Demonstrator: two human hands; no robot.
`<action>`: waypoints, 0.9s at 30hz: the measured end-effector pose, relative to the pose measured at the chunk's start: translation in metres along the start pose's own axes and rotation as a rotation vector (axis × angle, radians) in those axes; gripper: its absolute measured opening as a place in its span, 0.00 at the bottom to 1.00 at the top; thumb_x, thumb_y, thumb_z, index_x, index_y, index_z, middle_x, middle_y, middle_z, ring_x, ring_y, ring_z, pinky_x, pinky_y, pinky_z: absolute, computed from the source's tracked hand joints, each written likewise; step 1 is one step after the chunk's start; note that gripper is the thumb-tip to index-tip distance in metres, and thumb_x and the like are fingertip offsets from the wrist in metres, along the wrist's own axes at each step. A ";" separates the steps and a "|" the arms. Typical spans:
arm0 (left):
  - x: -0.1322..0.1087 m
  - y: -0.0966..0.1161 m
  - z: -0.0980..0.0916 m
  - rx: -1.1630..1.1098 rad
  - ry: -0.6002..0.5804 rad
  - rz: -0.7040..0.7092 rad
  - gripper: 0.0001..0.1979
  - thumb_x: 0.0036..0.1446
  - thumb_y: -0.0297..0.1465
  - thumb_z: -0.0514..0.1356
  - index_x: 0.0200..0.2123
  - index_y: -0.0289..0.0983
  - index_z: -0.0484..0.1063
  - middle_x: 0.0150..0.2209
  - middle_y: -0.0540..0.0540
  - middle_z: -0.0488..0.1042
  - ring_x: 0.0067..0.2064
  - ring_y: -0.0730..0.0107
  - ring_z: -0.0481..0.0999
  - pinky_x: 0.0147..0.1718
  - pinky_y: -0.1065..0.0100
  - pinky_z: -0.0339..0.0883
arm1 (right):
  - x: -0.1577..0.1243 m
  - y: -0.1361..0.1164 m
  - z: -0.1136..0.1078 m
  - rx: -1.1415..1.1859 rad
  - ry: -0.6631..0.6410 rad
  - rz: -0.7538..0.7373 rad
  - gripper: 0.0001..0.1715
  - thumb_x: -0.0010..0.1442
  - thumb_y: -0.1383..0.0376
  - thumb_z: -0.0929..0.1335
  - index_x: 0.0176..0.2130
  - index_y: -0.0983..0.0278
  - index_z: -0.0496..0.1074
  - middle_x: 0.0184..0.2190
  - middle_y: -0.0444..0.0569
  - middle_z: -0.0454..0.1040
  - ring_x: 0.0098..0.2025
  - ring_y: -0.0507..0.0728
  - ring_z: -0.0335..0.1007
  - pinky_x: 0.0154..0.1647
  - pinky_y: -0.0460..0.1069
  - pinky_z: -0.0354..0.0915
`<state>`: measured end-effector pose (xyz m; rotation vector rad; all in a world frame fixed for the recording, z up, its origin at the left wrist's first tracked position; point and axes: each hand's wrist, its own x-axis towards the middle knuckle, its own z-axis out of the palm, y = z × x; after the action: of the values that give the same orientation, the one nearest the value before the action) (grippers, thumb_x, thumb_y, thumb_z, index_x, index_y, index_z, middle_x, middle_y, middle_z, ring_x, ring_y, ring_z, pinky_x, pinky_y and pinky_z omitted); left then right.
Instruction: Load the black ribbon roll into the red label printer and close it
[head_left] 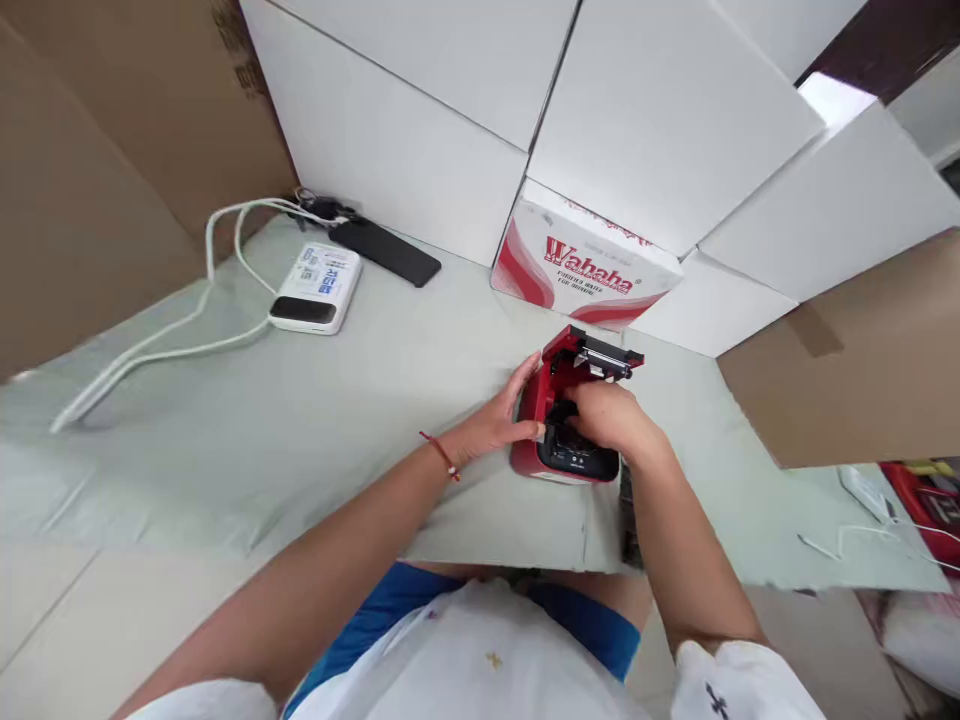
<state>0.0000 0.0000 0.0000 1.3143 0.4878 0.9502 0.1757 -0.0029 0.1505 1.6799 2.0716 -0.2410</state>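
Note:
A small red and black label printer [564, 468] stands on the cloth-covered table, its hinged lid [600, 352] raised at the back. My left hand [501, 418] grips the printer's left side, fingers along the outer wall and thumb over the front left edge. Into the open compartment reaches my right hand [611, 415], with curled fingers. Its fingertips are hidden inside, so what they hold cannot be made out. Partly covered by my right forearm, a dark object [628, 520] lies at the printer's right, near the table's front edge.
Behind the printer, a Wahaha box [585, 265] leans against stacked white boxes [420, 150]. A white power bank [319, 288] with cables and a black phone-like slab [386, 250] lie at the left. Brown cardboard [862, 360] flanks the right; a white cable [862, 530] lies beyond it.

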 end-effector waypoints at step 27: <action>-0.003 0.018 0.004 -0.155 0.026 -0.089 0.51 0.56 0.38 0.72 0.77 0.47 0.52 0.79 0.43 0.54 0.80 0.43 0.50 0.78 0.41 0.43 | -0.092 0.119 0.140 0.613 0.413 0.334 0.23 0.64 0.57 0.66 0.52 0.63 0.81 0.48 0.57 0.83 0.32 0.58 0.75 0.45 0.58 0.73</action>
<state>-0.0039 -0.0057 0.0179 1.1331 0.4789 0.9137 0.3373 -0.1135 0.0866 2.5983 2.0699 -0.4897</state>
